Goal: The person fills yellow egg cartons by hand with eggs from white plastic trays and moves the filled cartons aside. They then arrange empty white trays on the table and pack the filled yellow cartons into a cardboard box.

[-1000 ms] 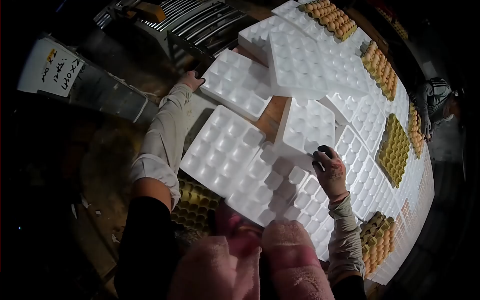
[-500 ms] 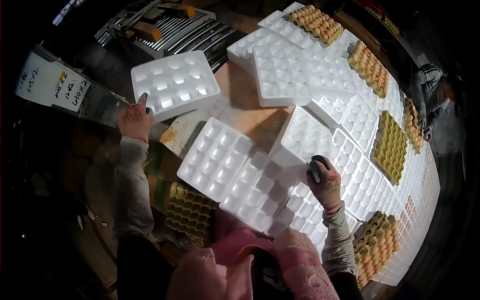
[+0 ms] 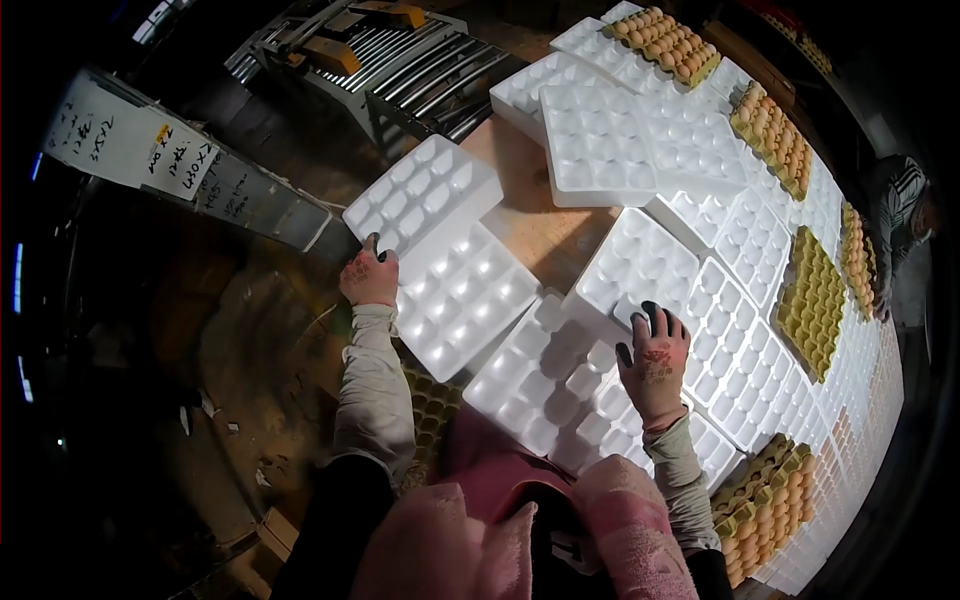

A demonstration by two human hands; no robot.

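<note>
White tray spread [image 3: 740, 370] fills centre to right. Brown board [image 3: 515, 215] shows between left foam tray [image 3: 420, 190] and right foam tray [image 3: 640, 265]. Left one: long axis runs away and rightward from the left hand [image 3: 370, 278], nearer hand, clamped on its near corner. Right hand [image 3: 657, 365]: fingers bent at right tray's near edge, can't tell if gripping.

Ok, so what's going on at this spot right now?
The person's left hand grips the edge of a white foam tray that overlaps another tray. The right hand is at the edge of a third tray. Cartons of eggs and an eggless yellow carton sit among more trays. A co-worker is at the far side.
</note>
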